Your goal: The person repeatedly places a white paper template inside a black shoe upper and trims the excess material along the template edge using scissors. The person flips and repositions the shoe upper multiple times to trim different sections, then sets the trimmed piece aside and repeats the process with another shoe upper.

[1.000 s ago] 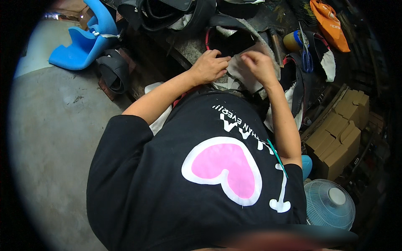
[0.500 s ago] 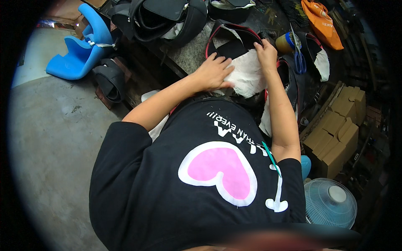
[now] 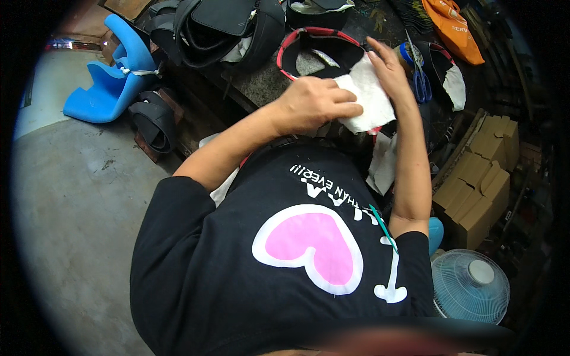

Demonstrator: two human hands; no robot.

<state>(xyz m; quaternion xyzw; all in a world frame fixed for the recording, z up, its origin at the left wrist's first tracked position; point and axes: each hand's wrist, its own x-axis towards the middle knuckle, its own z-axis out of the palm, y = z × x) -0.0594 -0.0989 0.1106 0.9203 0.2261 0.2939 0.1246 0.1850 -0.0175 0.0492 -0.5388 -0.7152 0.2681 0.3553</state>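
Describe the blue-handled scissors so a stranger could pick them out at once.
Start at the cluttered dark workbench ahead of the person. Go to its right side, just past the right hand resting on the white cloth. There lie the scissors, blades pointing away, the only thing there with blue loop handles.

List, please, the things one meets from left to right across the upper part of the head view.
Blue seat → black bag → left hand → white cloth → right hand → scissors → orange bag.
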